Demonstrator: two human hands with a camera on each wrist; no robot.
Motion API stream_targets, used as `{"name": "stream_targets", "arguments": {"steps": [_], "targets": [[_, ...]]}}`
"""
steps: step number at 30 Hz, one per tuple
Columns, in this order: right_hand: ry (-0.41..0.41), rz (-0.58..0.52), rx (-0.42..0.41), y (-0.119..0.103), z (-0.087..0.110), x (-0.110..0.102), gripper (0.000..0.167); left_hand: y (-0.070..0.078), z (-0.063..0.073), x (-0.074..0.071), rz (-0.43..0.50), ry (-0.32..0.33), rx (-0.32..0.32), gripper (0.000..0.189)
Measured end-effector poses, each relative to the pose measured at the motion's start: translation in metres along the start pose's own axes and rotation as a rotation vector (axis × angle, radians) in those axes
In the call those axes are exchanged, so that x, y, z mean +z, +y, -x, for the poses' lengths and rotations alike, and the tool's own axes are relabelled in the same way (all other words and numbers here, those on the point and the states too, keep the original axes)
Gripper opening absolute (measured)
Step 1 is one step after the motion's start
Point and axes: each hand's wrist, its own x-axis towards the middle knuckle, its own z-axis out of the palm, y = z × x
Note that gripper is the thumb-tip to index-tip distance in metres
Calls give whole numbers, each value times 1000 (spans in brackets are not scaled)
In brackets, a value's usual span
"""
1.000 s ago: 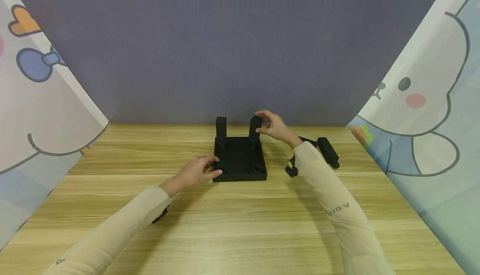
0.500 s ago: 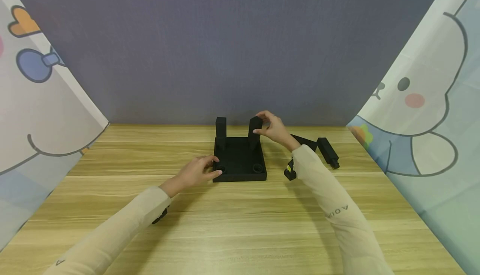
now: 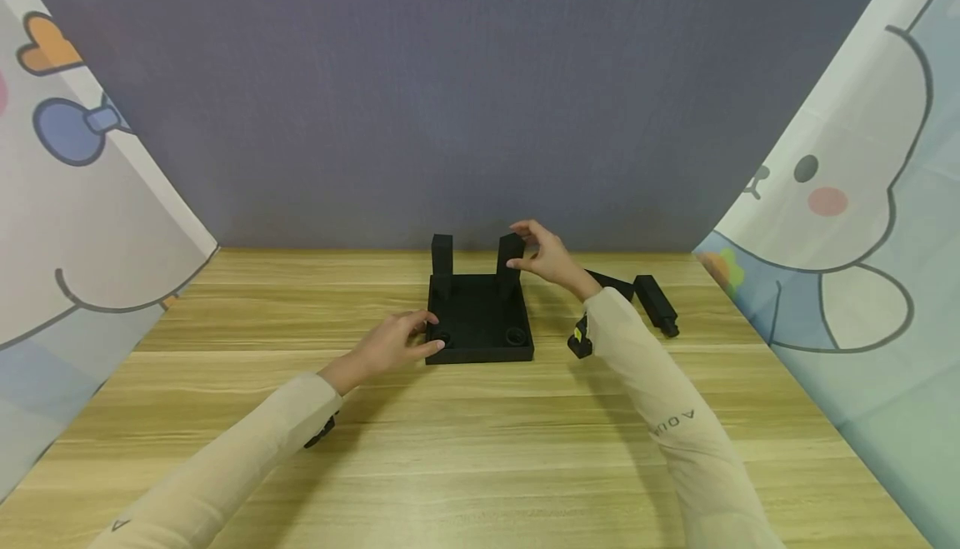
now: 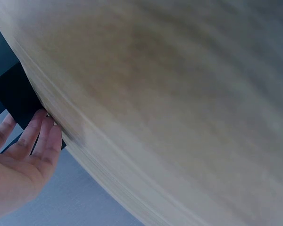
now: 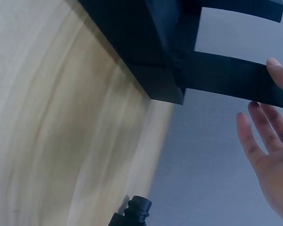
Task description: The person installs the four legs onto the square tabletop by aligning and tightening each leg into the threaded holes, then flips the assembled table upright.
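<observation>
A black square board [image 3: 480, 311] with a raised rim lies flat, two square posts standing upright at its back corners and round sockets at its front corners. My left hand [image 3: 386, 345] holds the board's front left corner, thumb at the front rim and fingers at the left side. In the left wrist view those fingers [image 4: 30, 146] lie against the dark board. My right hand [image 3: 551, 259] pinches the top of the back right post [image 3: 510, 259] between thumb and fingers. The back left post [image 3: 442, 257] stands untouched. The right wrist view shows the pinched post [image 5: 226, 75] joined to the board.
Right of the board lies a loose black post [image 3: 655, 303] with a narrower, stepped end. Beside it, partly behind the right forearm, is another black piece [image 3: 611, 283]. A grey panel [image 3: 465, 116] rises behind the wooden table [image 3: 480, 449], with cartoon-printed sheets on both sides.
My right wrist and forearm have shifted slightly left, and the right thumb sits a little further across the post. The left hand and the board look still.
</observation>
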Motion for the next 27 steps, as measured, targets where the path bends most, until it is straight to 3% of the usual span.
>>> {"name": "stream_targets", "arguments": {"steps": [5,10,22,27], "targets": [[-47,1,-21,-1,-2,-5,53,0,0,0,0,1,5,45],[-45,-15,-31,-1,-2,-6,48,-1,0,0,6,-2,0,45],[129,-23,-15,2,1,8,41,-1,0,1,14,2,7,44],[145,-14,-8,2,2,10,43,-2,-1,1,17,3,10,44]]}}
